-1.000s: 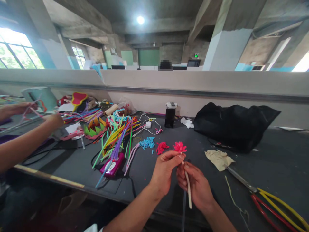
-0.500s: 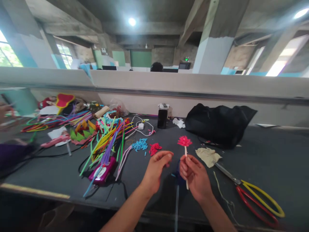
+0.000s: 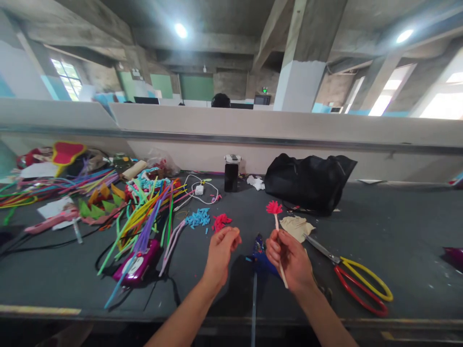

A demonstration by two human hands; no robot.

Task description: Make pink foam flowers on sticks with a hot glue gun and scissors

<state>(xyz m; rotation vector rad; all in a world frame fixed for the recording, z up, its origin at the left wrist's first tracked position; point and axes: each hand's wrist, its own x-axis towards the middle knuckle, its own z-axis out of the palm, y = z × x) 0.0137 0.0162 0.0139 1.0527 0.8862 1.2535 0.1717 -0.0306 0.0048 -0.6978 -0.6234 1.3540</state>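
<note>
My right hand (image 3: 289,258) is closed around a thin pale stick topped with a red paper flower (image 3: 274,207), held upright above the dark table (image 3: 398,231). Beside it, my left hand (image 3: 221,250) hovers with its fingers curled loosely and nothing visible in them. Between the two hands a blue glue gun (image 3: 261,258) lies on the table. Red paper scraps (image 3: 220,221) and blue paper scraps (image 3: 197,218) lie just beyond my left hand.
Scissors with red and yellow handles (image 3: 356,278) lie at the right beside a beige cloth (image 3: 296,225). A black bag (image 3: 309,180) and a dark bottle (image 3: 231,174) stand at the back. Coloured straws (image 3: 144,212) and a magenta device (image 3: 137,262) fill the left.
My left hand has let go of the flower and drawn back to the left. The right hand alone keeps the stick, now upright. The view has swung right, and the neighbour's arms have left the picture.
</note>
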